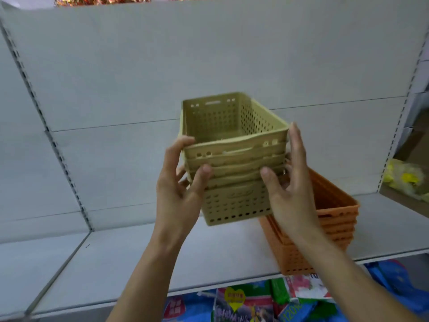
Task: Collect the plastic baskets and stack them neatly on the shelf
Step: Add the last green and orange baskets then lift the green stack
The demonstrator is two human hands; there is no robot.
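Beige basket stack (234, 159) held above shelf (139, 263), fingers of left hand (178, 191) and right hand (290, 194) gripping it, orange stack (334, 219) beside

Retail shop aisle, grey metal gondola shelf (144, 259) w/ slotted uprights (58, 147), packaged goods (243, 303) on tier below

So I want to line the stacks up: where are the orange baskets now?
The orange baskets sit stacked on the grey shelf, right of centre in the head view, just behind the right hand.
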